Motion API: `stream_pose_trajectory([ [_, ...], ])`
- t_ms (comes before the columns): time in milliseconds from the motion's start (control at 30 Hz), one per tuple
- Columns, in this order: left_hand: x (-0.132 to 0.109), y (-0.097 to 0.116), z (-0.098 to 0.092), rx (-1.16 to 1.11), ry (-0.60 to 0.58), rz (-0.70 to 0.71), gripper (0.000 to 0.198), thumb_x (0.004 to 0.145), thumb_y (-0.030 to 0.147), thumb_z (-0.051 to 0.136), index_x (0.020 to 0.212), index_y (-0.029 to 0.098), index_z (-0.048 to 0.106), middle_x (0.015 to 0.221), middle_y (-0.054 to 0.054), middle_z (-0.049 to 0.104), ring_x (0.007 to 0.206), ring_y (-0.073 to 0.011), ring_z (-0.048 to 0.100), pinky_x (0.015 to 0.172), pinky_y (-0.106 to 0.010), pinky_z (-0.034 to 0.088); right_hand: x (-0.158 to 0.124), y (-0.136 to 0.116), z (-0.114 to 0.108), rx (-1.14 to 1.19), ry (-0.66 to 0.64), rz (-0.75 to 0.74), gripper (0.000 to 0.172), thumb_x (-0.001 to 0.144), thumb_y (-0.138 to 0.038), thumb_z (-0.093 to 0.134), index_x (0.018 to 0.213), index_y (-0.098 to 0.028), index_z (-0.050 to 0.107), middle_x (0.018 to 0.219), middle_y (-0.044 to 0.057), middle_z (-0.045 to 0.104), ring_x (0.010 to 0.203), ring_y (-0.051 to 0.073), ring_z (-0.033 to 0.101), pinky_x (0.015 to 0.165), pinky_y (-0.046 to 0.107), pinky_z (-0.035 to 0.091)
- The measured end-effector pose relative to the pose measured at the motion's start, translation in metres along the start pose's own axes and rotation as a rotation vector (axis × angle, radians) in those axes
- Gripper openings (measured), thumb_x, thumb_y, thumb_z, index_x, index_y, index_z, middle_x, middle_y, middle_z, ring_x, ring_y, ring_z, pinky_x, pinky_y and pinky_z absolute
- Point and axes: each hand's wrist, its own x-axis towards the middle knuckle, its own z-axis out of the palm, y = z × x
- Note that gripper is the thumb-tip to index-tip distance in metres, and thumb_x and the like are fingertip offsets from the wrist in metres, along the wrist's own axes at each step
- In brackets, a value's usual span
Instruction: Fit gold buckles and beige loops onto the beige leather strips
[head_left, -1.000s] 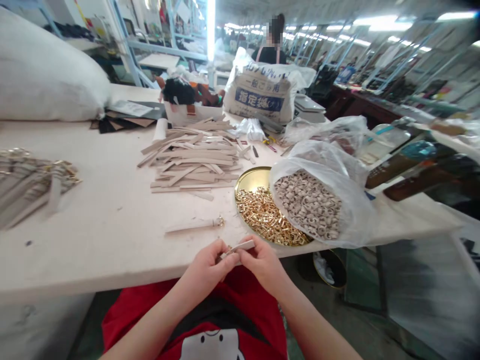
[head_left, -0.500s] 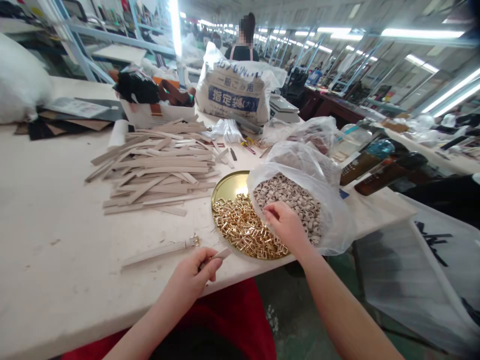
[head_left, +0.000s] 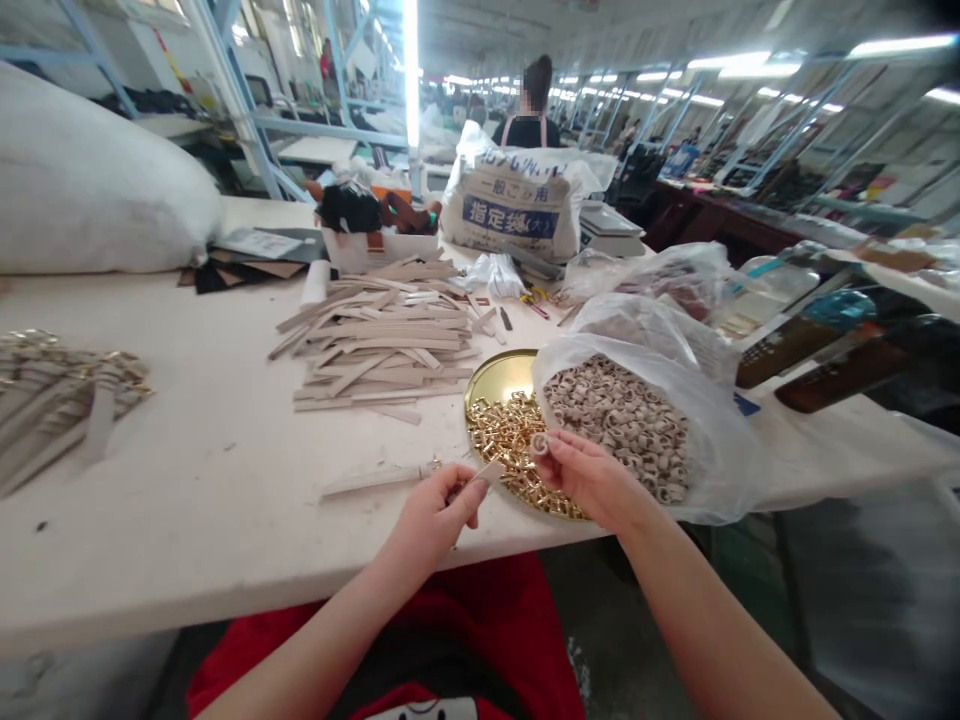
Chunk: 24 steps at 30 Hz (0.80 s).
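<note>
Pinched in my left hand (head_left: 442,508) is a beige strap (head_left: 491,472), its flat end pointing up and right; the rest is hidden by my fingers. My right hand (head_left: 589,475) grips a small beige loop (head_left: 540,445) between thumb and fingertips, a short way from the strap end. Below and behind it lies a round gold tray (head_left: 501,372) heaped with gold buckles (head_left: 510,430). Beside the tray, an open clear plastic bag (head_left: 724,470) holds many more beige loops (head_left: 622,420). A strap with a buckle at its end (head_left: 375,482) rests left of my left hand.
Loose beige straps (head_left: 390,335) are piled behind the tray. At far left sits a bundle of straps with buckles (head_left: 67,400). A printed white sack (head_left: 510,210) stands at the back, with a person (head_left: 529,125) beyond. Dark bottles (head_left: 806,335) lean at right.
My right hand has drawn back from the bag's edge toward my left hand, with a loop now showing in its fingers. The view has turned left, bringing the buckled strap bundle into sight.
</note>
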Motion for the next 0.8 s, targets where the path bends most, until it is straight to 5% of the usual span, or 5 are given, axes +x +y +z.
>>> stream_pose_trajectory([
  [100,-0.007,0.002,0.0,-0.007,0.035,0.061,0.029,0.079,0.045,0.045,0.078,0.017,0.054,0.052,0.005,0.049,0.044,-0.0076,0.037,0.045,-0.019,0.029,-0.017,0.007,0.04,0.283,-0.161,0.109,0.023,0.072,-0.04,0.061,0.078,-0.018,0.058,0.074,0.001,0.058,0.057,0.009,0.047,0.052,0.023,0.037],
  [200,-0.016,-0.002,-0.004,0.054,0.11,0.085,0.028,0.079,0.042,0.045,0.076,0.017,0.056,0.053,0.004,0.049,0.049,-0.0087,0.041,0.048,-0.019,0.031,-0.022,0.017,0.06,0.283,-0.158,0.099,0.021,0.072,-0.039,0.062,0.074,-0.018,0.058,0.067,-0.001,0.057,0.057,0.009,0.048,0.055,0.024,0.039],
  [400,-0.03,-0.011,-0.013,0.067,0.023,0.042,0.025,0.078,0.039,0.044,0.069,0.017,0.052,0.051,0.005,0.049,0.047,-0.0087,0.042,0.048,-0.019,0.031,-0.024,0.027,0.064,0.107,0.001,-0.016,0.02,0.072,-0.035,0.064,0.084,-0.021,0.058,0.07,-0.004,0.056,0.062,0.009,0.051,0.064,0.025,0.04],
  [600,-0.037,-0.009,-0.018,0.17,-0.105,-0.021,0.026,0.076,0.039,0.044,0.066,0.018,0.053,0.048,0.005,0.049,0.045,-0.0093,0.041,0.045,-0.02,0.028,-0.036,0.027,0.065,-0.115,-0.14,0.002,0.021,0.073,-0.032,0.063,0.09,-0.02,0.063,0.064,-0.003,0.056,0.062,0.01,0.049,0.063,0.026,0.039],
  [800,-0.046,-0.008,-0.016,0.227,-0.096,0.075,0.018,0.077,0.029,0.043,0.073,0.017,0.056,0.058,0.003,0.053,0.054,-0.0101,0.046,0.049,-0.021,0.03,-0.037,0.042,0.071,0.051,-0.134,0.093,0.02,0.068,-0.032,0.067,0.083,-0.019,0.062,0.063,-0.004,0.056,0.058,0.009,0.048,0.06,0.024,0.038],
])
